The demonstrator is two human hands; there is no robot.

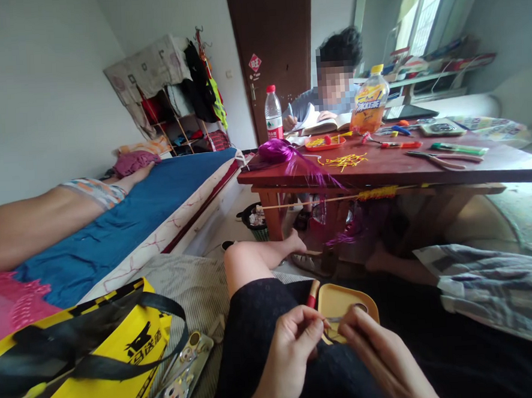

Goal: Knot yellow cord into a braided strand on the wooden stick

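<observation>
My left hand [297, 341] is closed in a pinch over my lap, its thumb and forefinger on something too small to make out. Close beside it, my right hand [372, 345] is closed around a thin metal tool [333, 320] that points toward the left fingertips. A dark loop shows above the right knuckles, but the tool's kind is mostly hidden by the fingers. Beneath both hands lies a shallow yellow tray [339, 295] on the black cloth over my legs. A short stick with a red and tan handle [314, 293] rests at the tray's left edge.
A red-brown table [493, 164] ahead carries pliers [439, 159], yellow pieces [345, 161], purple strands [279, 153] and two bottles. Another person [305, 103] writes behind it. At left are a yellow bag [135, 357], a phone [181, 372] and a bed [144, 206] with someone lying there.
</observation>
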